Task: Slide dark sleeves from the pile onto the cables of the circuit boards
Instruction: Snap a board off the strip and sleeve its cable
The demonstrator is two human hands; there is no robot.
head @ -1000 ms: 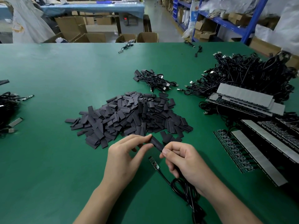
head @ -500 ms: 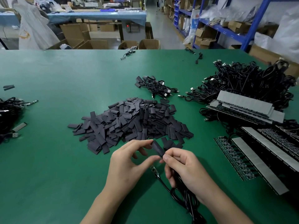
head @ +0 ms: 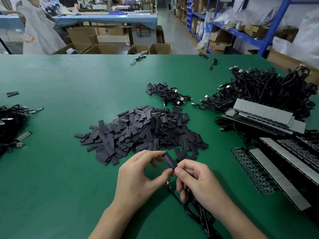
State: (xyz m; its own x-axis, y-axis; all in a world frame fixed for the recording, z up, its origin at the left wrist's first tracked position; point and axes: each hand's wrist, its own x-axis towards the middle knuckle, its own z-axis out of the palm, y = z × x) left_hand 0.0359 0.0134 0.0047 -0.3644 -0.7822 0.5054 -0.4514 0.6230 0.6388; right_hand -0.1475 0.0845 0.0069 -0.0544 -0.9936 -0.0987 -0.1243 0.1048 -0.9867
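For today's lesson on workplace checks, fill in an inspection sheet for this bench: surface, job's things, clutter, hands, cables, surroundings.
Surface: green table, flat, bare near the front left.
Job's things: pile of dark sleeves mid-table; circuit boards stacked at right.
Clutter: two stray sleeves far left.
Hands: left hand and right hand pinch one sleeve between them.
Cables: held cable coiled under the right hand; big tangle behind the boards; small bundle; another heap at left edge.
Surroundings: cardboard boxes, blue shelving.
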